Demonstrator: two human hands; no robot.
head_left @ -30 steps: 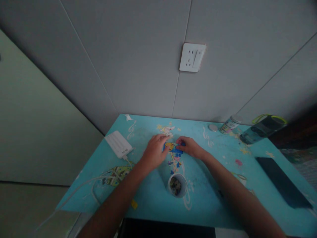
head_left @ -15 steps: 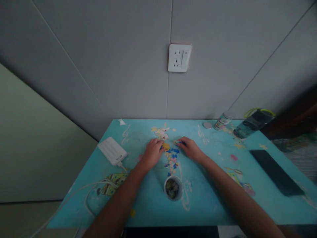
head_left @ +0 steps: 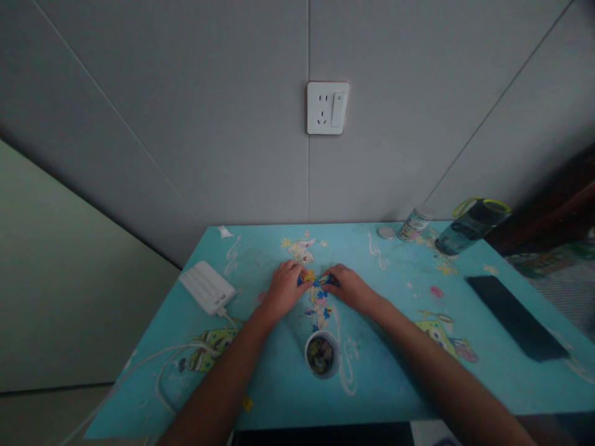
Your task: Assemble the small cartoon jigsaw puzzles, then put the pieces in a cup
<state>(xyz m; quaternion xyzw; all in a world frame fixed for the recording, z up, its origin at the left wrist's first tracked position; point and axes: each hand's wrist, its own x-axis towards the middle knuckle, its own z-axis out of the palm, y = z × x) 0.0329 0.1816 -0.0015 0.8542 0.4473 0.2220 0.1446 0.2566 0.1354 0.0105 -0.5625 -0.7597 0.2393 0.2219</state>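
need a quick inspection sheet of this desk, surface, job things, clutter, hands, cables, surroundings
surface: turquoise cartoon-print table, scuffed with white marks
job's things: small colourful puzzle pieces loose between the hands; white cup holding more pieces, nearer the person
clutter: white power bank at left; small labelled jar, round lid and dark water bottle at the back right; black phone lying flat at right
grippers: left hand and right hand both resting on the pieces, fingertips almost meeting; grip too small to tell
cables: white cable runs from the power bank off the left edge
surroundings: grey panel wall with white socket
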